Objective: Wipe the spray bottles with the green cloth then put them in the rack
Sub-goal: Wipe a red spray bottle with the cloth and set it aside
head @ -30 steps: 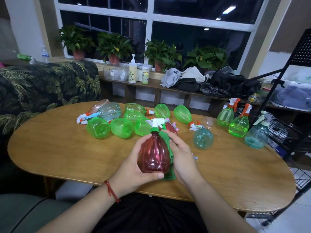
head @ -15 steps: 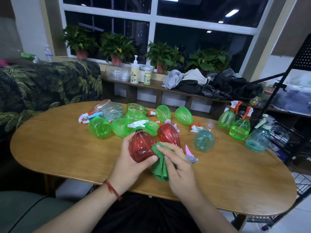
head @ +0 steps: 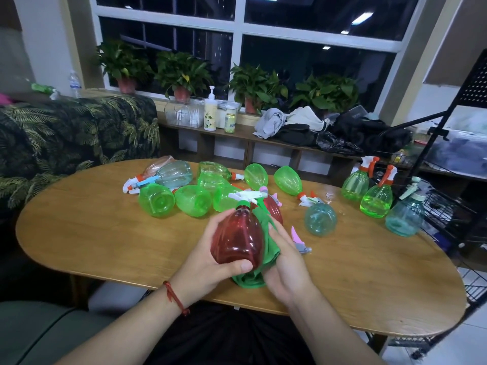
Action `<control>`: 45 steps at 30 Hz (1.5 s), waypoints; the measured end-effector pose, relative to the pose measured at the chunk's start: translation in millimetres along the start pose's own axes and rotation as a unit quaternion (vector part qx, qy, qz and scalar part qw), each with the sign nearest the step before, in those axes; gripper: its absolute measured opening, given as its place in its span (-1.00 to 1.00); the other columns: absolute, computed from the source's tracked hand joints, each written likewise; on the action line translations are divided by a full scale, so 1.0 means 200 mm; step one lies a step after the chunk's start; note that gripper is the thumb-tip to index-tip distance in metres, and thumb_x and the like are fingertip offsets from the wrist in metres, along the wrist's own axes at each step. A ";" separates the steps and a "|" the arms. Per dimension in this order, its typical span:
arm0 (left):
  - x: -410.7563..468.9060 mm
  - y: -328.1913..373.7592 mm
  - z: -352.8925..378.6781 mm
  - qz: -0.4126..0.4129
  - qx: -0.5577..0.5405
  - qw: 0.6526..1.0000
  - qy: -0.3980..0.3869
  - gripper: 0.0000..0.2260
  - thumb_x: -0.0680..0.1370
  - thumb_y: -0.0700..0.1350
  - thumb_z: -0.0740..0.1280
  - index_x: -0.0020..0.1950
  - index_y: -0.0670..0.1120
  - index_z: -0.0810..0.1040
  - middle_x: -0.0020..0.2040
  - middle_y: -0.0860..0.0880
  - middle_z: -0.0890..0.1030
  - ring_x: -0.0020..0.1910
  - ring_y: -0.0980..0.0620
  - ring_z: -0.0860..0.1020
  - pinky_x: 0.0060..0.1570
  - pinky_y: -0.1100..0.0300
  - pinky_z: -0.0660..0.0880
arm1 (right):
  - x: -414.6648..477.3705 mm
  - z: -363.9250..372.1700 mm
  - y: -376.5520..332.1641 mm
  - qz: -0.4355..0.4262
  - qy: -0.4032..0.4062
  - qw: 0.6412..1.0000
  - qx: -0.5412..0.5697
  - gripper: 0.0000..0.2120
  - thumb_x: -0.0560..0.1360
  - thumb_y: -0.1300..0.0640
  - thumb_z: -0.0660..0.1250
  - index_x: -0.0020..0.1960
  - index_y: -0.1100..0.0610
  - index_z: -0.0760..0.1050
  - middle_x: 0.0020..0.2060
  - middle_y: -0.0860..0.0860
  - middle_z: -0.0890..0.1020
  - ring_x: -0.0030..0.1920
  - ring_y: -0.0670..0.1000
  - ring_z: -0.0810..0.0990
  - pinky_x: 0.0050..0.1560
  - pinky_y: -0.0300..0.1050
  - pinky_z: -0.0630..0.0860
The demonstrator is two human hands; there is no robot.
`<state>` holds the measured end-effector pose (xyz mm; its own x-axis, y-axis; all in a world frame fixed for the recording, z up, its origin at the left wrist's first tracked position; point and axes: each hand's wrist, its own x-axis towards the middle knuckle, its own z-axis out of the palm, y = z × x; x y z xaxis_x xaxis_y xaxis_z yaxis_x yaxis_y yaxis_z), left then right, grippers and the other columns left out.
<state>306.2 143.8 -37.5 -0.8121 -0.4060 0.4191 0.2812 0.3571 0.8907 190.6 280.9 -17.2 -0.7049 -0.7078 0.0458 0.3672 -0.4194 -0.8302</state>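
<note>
head | red bottles (head: pixel 237 243): 2; upright bottles (head: pixel 376 201): 3; green cloth (head: pixel 249 281): 1

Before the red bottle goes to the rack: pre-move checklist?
1. Left hand grip on red spray bottle: ok, fingers and thumb wrap it.
2. Green cloth on bottle: ok, right hand holds it against the bottle's side.
3. Wipe complete: cannot tell.
4. White trigger head attached: ok.
5. Path to rack: not ok, three upright spray bottles stand in front of it.
6. Free space in rack: cannot tell, mostly out of frame.
</note>
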 end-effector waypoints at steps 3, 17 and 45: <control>0.01 -0.01 0.02 0.000 0.029 0.999 -0.018 -0.02 0.33 0.02 0.73 0.64 0.14 0.29 0.51 0.05 0.50 0.49 -0.04 0.50 0.49 -0.14 0.46 | 0.03 -0.02 -0.02 0.001 -0.001 1.000 -0.028 -0.68 0.75 0.09 0.23 0.43 0.08 0.61 0.36 0.19 0.66 0.41 0.26 0.60 0.47 0.33 0.47; -0.02 -0.03 0.03 0.011 0.058 0.997 0.044 0.04 0.29 0.00 0.77 0.64 0.23 0.27 0.48 0.16 0.53 0.42 0.08 0.56 0.45 -0.04 0.50 | 0.02 -0.05 -0.05 -0.210 -0.030 0.922 -0.324 -0.71 0.72 0.21 0.31 0.35 -0.03 0.66 0.33 -0.05 0.67 0.42 0.04 0.58 0.50 0.16 0.48; -0.02 0.02 0.04 0.015 0.065 0.997 -0.024 0.00 0.34 0.03 0.74 0.62 0.31 0.24 0.46 0.25 0.51 0.44 0.12 0.54 0.43 -0.03 0.52 | 0.10 -0.03 -0.15 0.080 -0.041 0.993 -0.071 -0.70 0.74 0.15 0.24 0.39 0.11 0.64 0.29 0.26 0.68 0.23 0.25 0.70 0.23 0.21 0.63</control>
<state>305.8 153.9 -37.2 -0.8288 -0.3541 0.4332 0.2387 0.4764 0.8462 161.8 282.6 5.4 -0.5901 -0.8055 -0.0537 0.3777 -0.2167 -0.9002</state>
